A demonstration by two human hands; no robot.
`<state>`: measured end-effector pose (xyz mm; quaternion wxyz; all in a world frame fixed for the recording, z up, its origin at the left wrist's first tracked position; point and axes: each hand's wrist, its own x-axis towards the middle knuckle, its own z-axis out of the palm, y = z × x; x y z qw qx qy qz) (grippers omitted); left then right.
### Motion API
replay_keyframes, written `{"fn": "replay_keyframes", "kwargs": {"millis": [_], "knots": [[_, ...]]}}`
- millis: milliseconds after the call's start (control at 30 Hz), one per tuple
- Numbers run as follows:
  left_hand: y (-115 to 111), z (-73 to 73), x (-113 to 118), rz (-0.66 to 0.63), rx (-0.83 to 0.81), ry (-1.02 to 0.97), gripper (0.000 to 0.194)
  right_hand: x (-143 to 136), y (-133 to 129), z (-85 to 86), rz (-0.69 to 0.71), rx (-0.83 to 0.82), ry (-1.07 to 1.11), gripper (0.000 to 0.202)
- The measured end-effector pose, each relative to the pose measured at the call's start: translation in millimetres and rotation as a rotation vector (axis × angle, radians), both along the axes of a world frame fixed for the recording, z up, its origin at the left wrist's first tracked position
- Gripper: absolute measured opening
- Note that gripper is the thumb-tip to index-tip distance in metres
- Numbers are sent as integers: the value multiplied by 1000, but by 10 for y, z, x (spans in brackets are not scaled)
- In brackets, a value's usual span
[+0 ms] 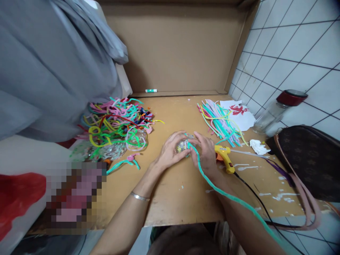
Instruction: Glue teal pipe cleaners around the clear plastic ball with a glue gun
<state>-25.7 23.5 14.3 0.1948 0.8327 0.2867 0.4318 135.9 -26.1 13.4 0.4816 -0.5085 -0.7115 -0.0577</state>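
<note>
Near the middle of the wooden table (170, 191), my left hand (172, 150) is wrapped round the left side of a small clear object (182, 147) with pale and yellow bits. My right hand (204, 152) closes on its right side, fingers curled at a long teal fuzzy stem (209, 182). That stem runs from the object over my right forearm to the lower right. Just right of my right hand lies a yellow glue gun (225, 157) with a black cord.
A tangled heap of coloured stems (114, 122) lies at the left, a stem bundle (220, 122) at the back right. Farther right are paper (243, 120), crumpled tissue (257, 147), a glass bottle (273, 117) and a brown bag (313, 159). A glue stick (151, 91) lies at the back.
</note>
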Motion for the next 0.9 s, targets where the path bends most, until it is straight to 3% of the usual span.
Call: {"fn": "replay_keyframes", "kwargs": {"millis": [167, 567, 900], "knots": [[14, -46, 6, 18, 2, -30, 47, 7, 10, 12, -11, 35, -47, 51], [4, 0, -3, -7, 4, 0, 39, 11, 15, 54, -28, 28, -110, 47], [17, 2, 6, -17, -18, -24, 38, -7, 43, 48, 36, -44, -82, 45]]}}
